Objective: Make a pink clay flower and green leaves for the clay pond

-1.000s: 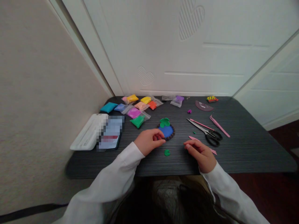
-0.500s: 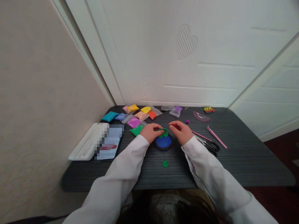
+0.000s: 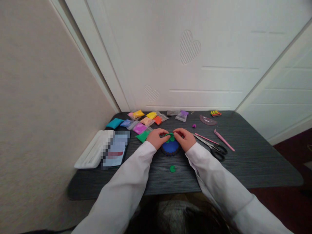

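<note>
Between my hands lies a round blue clay disc (image 3: 170, 148) with a dark beaded rim. Over its far part is a green clay piece (image 3: 171, 136), rounded like a leaf. My left hand (image 3: 157, 139) pinches the green piece at its left edge. On the other side my right hand (image 3: 185, 139) has its fingertips closed on the right edge of the same piece. A separate notched green clay leaf (image 3: 173, 169) lies on the table nearer to me. Whether the held piece touches the disc is hidden by my fingers.
Several clay packets, among them a green packet (image 3: 143, 136), spread over the back left. A white tray (image 3: 94, 149) and a phone-like device (image 3: 116, 149) lie at the left. On the right are scissors (image 3: 216, 152), pink tweezers (image 3: 224, 140) and a purple clay lump (image 3: 194, 125).
My right hand has moved left and its fingertips now meet the green clay piece. My left hand keeps its pinch. The view has shifted slightly.
</note>
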### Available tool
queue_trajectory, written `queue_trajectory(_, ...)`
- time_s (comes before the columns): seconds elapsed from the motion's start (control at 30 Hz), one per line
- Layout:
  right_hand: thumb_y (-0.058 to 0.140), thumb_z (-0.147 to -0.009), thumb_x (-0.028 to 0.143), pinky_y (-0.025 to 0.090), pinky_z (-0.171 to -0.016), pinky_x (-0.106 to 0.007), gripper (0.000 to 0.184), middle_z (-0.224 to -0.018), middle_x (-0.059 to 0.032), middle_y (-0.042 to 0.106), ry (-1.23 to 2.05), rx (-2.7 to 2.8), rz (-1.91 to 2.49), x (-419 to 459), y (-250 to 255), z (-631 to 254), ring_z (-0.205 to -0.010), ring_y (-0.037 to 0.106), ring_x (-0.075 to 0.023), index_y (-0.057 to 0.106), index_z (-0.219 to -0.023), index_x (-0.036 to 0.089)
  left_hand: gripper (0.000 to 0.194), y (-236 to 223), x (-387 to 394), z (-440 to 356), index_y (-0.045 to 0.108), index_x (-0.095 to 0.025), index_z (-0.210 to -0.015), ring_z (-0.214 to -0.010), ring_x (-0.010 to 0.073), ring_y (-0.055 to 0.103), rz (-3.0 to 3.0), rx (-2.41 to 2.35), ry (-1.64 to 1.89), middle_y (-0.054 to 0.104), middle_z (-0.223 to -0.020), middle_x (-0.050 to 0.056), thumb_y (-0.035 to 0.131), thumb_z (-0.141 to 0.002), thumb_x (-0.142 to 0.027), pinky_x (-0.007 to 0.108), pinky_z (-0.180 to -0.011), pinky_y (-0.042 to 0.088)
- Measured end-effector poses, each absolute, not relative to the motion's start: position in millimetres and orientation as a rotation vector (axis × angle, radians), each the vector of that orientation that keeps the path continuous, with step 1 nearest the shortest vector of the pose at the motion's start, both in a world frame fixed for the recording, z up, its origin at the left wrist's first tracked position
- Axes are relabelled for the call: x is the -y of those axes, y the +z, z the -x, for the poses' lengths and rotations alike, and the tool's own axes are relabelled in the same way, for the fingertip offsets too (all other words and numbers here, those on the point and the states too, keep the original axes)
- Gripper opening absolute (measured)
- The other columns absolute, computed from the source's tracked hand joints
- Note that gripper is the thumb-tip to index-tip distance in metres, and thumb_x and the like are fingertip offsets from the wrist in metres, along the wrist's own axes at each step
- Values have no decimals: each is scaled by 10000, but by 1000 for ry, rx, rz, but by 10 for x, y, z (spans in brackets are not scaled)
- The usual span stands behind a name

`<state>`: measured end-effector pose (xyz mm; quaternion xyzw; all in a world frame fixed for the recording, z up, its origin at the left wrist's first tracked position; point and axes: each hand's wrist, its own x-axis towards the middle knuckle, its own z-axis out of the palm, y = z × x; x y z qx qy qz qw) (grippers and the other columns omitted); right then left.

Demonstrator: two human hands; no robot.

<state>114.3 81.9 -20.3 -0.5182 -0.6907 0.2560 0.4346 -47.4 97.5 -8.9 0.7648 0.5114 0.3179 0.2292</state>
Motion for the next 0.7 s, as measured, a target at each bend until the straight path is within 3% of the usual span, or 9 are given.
queue_trajectory(0.7, 428, -758, 322, 410, -623, -255, 222, -728, -18, 590, 536, 1823, 1234, -782, -249, -1141, -638, 507, -125, 602, -793, 189, 277, -170, -1008, 470, 633, -165, -722, -625, 138, 507, -2051, -1439, 895, 607, -715, 26, 507, -671, -406, 269, -596, 397)
